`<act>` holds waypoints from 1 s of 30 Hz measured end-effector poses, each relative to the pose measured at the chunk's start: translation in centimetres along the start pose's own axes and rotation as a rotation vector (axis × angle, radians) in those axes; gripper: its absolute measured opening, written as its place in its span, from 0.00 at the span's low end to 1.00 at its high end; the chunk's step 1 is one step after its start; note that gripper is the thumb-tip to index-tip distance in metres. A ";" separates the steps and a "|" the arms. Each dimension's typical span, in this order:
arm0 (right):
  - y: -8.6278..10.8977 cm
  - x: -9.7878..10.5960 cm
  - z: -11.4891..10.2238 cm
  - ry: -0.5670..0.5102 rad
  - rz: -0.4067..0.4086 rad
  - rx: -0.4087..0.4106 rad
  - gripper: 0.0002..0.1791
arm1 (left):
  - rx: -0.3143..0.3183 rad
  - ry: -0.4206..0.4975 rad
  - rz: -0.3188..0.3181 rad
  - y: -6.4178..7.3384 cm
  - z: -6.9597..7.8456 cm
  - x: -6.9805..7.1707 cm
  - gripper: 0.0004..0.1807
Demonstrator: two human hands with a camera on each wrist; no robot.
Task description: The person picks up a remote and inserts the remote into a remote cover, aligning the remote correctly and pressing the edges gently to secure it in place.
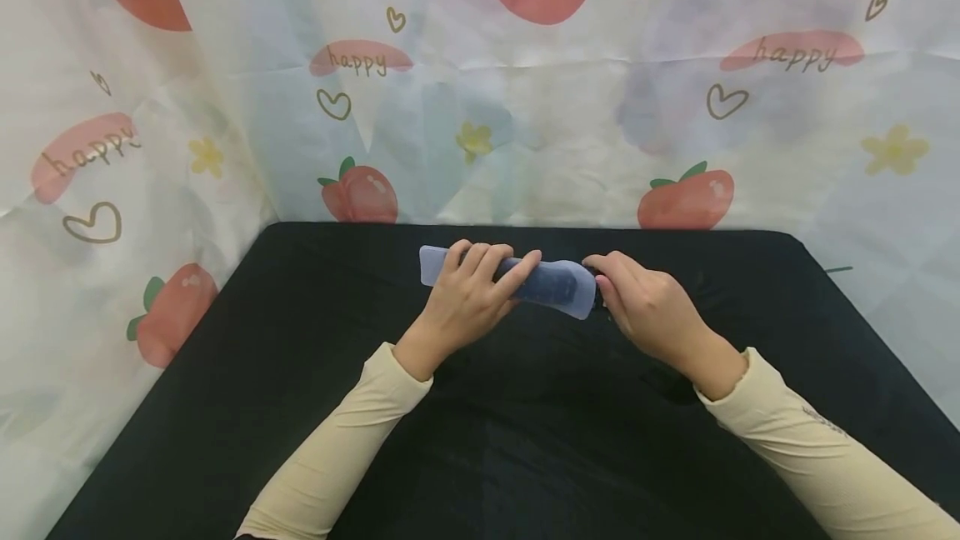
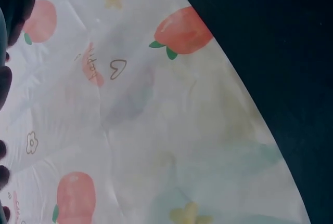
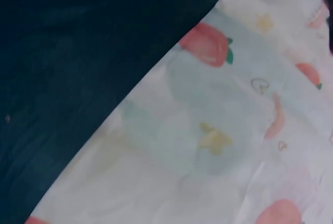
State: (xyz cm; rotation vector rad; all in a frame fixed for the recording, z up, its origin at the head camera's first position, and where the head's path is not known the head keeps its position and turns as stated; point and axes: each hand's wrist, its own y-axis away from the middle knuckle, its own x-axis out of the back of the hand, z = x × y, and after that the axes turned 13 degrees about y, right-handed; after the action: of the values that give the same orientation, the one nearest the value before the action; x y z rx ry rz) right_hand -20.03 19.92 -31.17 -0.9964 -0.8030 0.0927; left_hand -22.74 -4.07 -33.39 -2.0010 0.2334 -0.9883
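The left hand (image 1: 468,292) is clamped over a pale blue translucent cover (image 1: 573,292), its fingers curled across the top. The right hand (image 1: 647,302) is at the other end, thumb and forefinger closed on a small dark piece (image 1: 599,294) at the cover's right-hand mouth; most of that piece is hidden, and what it is cannot be told. A darker shape shows through the cover's wall between the two hands. The cover lies crosswise in front of the person, tipped slightly down toward the right, with its left end sticking out beyond the left hand. Cream sleeves (image 1: 337,432) reach to both wrists, and the right one bears small dark marks on the forearm. Beneath the arms spreads a black table (image 1: 480,448), its far edge just beyond the hands. Past it hangs a pale curtain (image 1: 555,115) at the back and both sides, printed with red fruit, yellow flowers, brown hearts and the word "happy". Both wrist views mostly show that curtain and the table, with only dark, unclear shapes at the edges
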 end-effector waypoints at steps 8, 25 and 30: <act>0.4 0.5 1.2 0.092 -0.167 0.110 0.34 | 0.054 0.072 -0.124 -0.5 -0.5 0.7 0.35; -0.4 -1.0 -2.0 0.084 -0.013 -0.335 0.42 | 0.253 -0.107 0.231 -2.6 1.8 0.2 0.19; -0.9 -1.3 -3.0 0.053 -0.020 -0.350 0.45 | 0.279 -0.198 0.234 -2.7 2.3 -0.2 0.12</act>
State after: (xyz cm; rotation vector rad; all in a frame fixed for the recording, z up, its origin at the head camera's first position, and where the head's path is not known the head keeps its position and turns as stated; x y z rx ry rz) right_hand -19.27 16.75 -32.08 -1.3145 -0.7953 -0.0950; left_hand -21.76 -0.91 -32.09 -1.7548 0.2037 -0.6326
